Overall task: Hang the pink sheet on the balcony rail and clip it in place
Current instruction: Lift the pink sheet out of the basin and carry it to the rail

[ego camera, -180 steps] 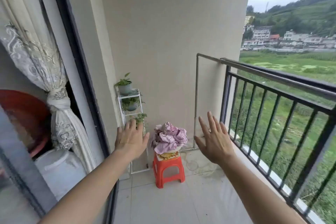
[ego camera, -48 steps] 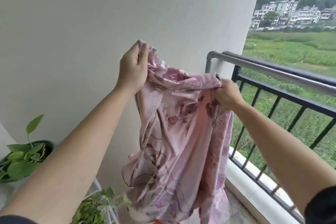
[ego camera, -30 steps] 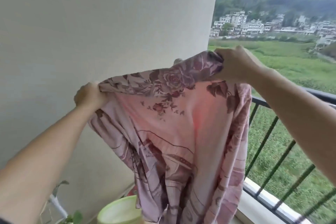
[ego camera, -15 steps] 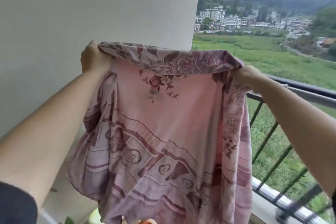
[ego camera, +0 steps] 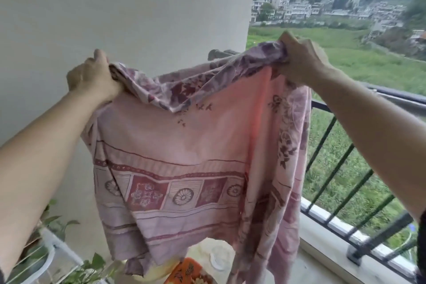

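The pink sheet (ego camera: 184, 150), printed with dark red flowers and a patterned border, hangs spread out in front of me. My left hand (ego camera: 92, 78) grips its top edge at the left, near the wall. My right hand (ego camera: 299, 57) grips the bunched top edge at the right, raised above the balcony rail (ego camera: 396, 97). The rail's metal bar runs from behind the sheet to the right edge; its wall end (ego camera: 216, 53) peeks out above the fabric. No clips are visible.
A pale wall (ego camera: 138, 7) stands right behind the sheet. Below it sit a light basin (ego camera: 214, 258) and an orange patterned thing (ego camera: 189, 272). A white plant rack with green leaves (ego camera: 57, 260) fills the lower left corner. Black railing bars (ego camera: 334, 168) close off the right side.
My right hand has risen and moved out over the rail while my left hand dropped lower. The sheet's top edge now sags between them, and the sheet hangs more unfolded.
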Tool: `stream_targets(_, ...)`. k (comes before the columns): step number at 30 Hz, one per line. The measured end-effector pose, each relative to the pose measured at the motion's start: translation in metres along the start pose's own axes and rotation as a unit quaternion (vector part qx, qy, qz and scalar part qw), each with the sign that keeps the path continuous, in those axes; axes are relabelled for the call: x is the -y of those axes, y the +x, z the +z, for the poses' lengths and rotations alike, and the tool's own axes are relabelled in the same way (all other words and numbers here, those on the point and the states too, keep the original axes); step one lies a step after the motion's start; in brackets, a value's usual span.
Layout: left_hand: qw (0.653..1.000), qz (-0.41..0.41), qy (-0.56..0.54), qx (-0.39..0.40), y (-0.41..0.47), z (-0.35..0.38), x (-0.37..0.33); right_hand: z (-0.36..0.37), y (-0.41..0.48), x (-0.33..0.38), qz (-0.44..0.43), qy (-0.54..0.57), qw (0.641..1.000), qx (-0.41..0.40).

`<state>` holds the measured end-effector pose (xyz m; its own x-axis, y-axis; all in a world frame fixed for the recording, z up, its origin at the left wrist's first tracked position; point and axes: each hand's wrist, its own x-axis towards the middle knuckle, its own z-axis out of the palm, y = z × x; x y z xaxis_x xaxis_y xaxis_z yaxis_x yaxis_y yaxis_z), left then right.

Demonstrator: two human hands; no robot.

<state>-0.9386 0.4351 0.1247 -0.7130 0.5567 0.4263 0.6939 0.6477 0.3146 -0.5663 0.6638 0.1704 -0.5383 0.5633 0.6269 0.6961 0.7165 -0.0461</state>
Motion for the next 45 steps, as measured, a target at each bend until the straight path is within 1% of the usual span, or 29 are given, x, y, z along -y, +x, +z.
stream_targets(1, 0.997, 0.019, -0.049, 0.060, -0.009, 0.001, -0.007, 0.001, 0.001, 0.009, -0.001, -0.002, 1.000, -0.006)
stream_targets(2, 0.986, 0.042, -0.099, 0.127, -0.020, 0.002, -0.018, 0.002, 0.001, 0.020, -0.002, 0.006, 1.000, -0.005)
stream_targets(3, 0.971, 0.067, -0.138, 0.185, -0.033, 0.005, -0.031, 0.002, 0.000, 0.030, -0.004, 0.026, 1.000, 0.001)
stream_targets(4, 0.957, 0.092, -0.159, 0.226, -0.048, 0.011, -0.046, 0.003, -0.001, 0.041, -0.017, 0.057, 0.998, 0.003)
stream_targets(5, 0.947, 0.112, -0.165, 0.250, -0.065, 0.021, -0.062, 0.003, -0.004, 0.054, -0.039, 0.090, 0.995, -0.003)
stream_targets(7, 0.939, 0.137, -0.175, 0.263, -0.098, 0.042, -0.095, 0.001, -0.012, 0.077, -0.089, 0.150, 0.985, -0.022)
stream_targets(9, 0.936, 0.135, -0.233, 0.225, -0.120, 0.067, -0.120, -0.003, -0.022, 0.090, -0.112, 0.196, 0.974, -0.029)
stream_targets(11, 0.933, 0.106, -0.309, 0.151, -0.133, 0.082, -0.140, -0.005, -0.038, 0.088, -0.101, 0.232, 0.967, -0.038)
stream_targets(14, 0.912, 0.081, -0.394, 0.083, -0.141, 0.090, -0.161, -0.005, -0.069, 0.060, -0.030, 0.289, 0.955, -0.056)
stream_targets(16, 0.898, 0.053, -0.435, 0.045, -0.140, 0.090, -0.174, -0.003, -0.093, 0.031, 0.014, 0.308, 0.950, -0.045)
stream_targets(19, 0.875, 0.025, -0.483, 0.000, -0.129, 0.082, -0.192, 0.019, -0.142, -0.010, 0.020, 0.280, 0.960, 0.013)
stream_targets(22, 0.860, 0.023, -0.509, -0.022, -0.112, 0.064, -0.201, 0.062, -0.201, -0.041, 0.080, 0.269, 0.955, 0.098)
stream_targets(23, 0.855, 0.025, -0.516, -0.032, -0.106, 0.056, -0.203, 0.077, -0.218, -0.049, 0.111, 0.264, 0.947, 0.144)
stream_targets(25, 0.840, 0.023, -0.538, -0.062, -0.103, 0.031, -0.212, 0.105, -0.247, -0.057, 0.157, 0.263, 0.918, 0.251)
stream_targets(27, 0.802, 0.018, -0.592, -0.079, -0.108, -0.001, -0.225, 0.131, -0.264, -0.059, 0.175, 0.258, 0.898, 0.311)
stream_targets(30, 0.738, 0.021, -0.668, -0.091, -0.116, -0.043, -0.229, 0.156, -0.266, -0.060, 0.227, 0.255, 0.882, 0.325)
stream_targets(32, 0.695, 0.034, -0.713, -0.080, -0.117, -0.064, -0.220, 0.168, -0.261, -0.061, 0.256, 0.244, 0.867, 0.350)
stream_targets(33, 0.689, 0.046, -0.720, -0.070, -0.115, -0.072, -0.215, 0.174, -0.257, -0.061, 0.246, 0.228, 0.866, 0.370)
stream_targets(34, 0.695, 0.060, -0.714, -0.060, -0.116, -0.081, -0.211, 0.173, -0.253, -0.060, 0.216, 0.216, 0.870, 0.386)
stream_targets(35, 0.709, 0.069, -0.699, -0.060, -0.115, -0.086, -0.207, 0.182, -0.248, -0.062, 0.182, 0.222, 0.873, 0.395)
stream_targets(36, 0.723, 0.068, -0.685, -0.068, -0.114, -0.088, -0.202, 0.183, -0.243, -0.061, 0.169, 0.258, 0.867, 0.392)
stream_targets(37, 0.743, 0.052, -0.663, -0.079, -0.113, -0.088, -0.196, 0.184, -0.234, -0.061, 0.176, 0.307, 0.859, 0.370)
stream_targets(38, 0.766, 0.028, -0.636, -0.093, -0.111, -0.085, -0.190, 0.187, -0.220, -0.066, 0.189, 0.350, 0.849, 0.347)
stream_targets(40, 0.831, -0.028, -0.547, -0.096, -0.100, -0.068, -0.170, 0.176, -0.187, -0.068, 0.213, 0.400, 0.839, 0.302)
stream_targets(42, 0.912, -0.052, -0.399, -0.079, -0.093, -0.044, -0.148, 0.130, -0.150, -0.054, 0.224, 0.422, 0.842, 0.250)
stream_targets(43, 0.940, -0.052, -0.331, -0.058, -0.093, -0.029, -0.139, 0.106, -0.131, -0.047, 0.214, 0.438, 0.847, 0.214)
stream_targets(44, 0.954, -0.055, -0.293, -0.036, -0.095, -0.014, -0.132, 0.078, -0.111, -0.040, 0.199, 0.464, 0.845, 0.175)
stream_targets(45, 0.957, -0.059, -0.282, -0.008, -0.101, -0.003, -0.129, 0.058, -0.092, -0.038, 0.186, 0.492, 0.839, 0.140)
